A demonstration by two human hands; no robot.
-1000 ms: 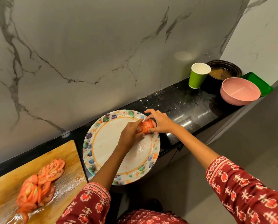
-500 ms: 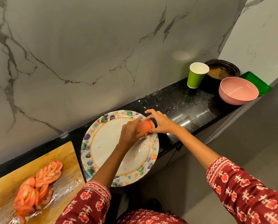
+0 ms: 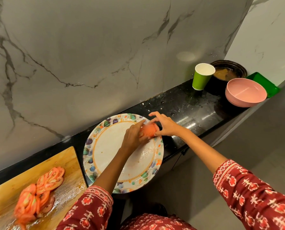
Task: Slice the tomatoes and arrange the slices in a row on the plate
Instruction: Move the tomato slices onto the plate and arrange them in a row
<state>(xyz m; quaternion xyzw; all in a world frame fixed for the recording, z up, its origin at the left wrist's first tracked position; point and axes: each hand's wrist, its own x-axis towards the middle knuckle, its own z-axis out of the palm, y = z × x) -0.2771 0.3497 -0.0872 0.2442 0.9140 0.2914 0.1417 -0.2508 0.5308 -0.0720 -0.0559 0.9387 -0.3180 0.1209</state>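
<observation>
A stack of tomato slices [image 3: 148, 130] is held between both hands over the far right rim of the patterned plate [image 3: 105, 151]. My left hand [image 3: 133, 137] grips the stack from the left, and my right hand [image 3: 165, 124] pinches it from the right with thumb and fingers. Whether the stack touches the plate is unclear. More tomato slices [image 3: 39, 191] lie in an overlapping pile on the wet wooden cutting board [image 3: 68, 165] at the lower left.
The plate overhangs the front edge of the narrow black counter [image 3: 185, 110]. At the far right stand a green paper cup [image 3: 202, 78], a dark pot [image 3: 228, 72], a pink bowl [image 3: 245, 92] and a green tray [image 3: 264, 82]. A marble wall rises right behind.
Both hands stay together at the plate's far right rim with the tomato stack. The stack has blurred and shifted slightly between the fingers; the view moved a little.
</observation>
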